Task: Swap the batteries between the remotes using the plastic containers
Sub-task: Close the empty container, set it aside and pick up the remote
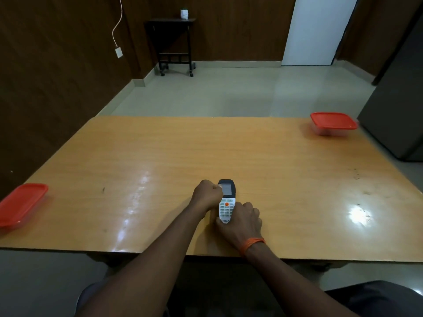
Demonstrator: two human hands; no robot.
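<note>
Big wooden table [286, 170], shiny in spots. One remote [227, 200] near the front edge, about in the middle, lying flat with buttons up. Dark top end with a small grey screen, pointing away. White lower part with an orange button and rows of little buttons, with letters at the near end.

Left hand [207, 195] curled into a fist at the top left side of the remote, touching it by the screen. Thumb side against the dark part; fingers tucked under, so hard to tell how much of the remote sits inside the grip.

Right hand [242, 221] closed around the near end of the remote, fingers bent over the right side, thumb on the left. Orange thread band [251, 244] on that wrist.

Two plastic boxes, each with a red lid on. One box [21, 205] at the far left edge of the table, well apart from the hands. Other box [333, 123] at the far right corner, see-through under its lid, also well apart. Too dim to see inside either box.

Only one remote in sight. No batteries showing.

Behind the table: pale floor, dark wood walls, small black stand [175, 44] with a white pot [184, 14] on top, white door [317, 30] on the right.
</note>
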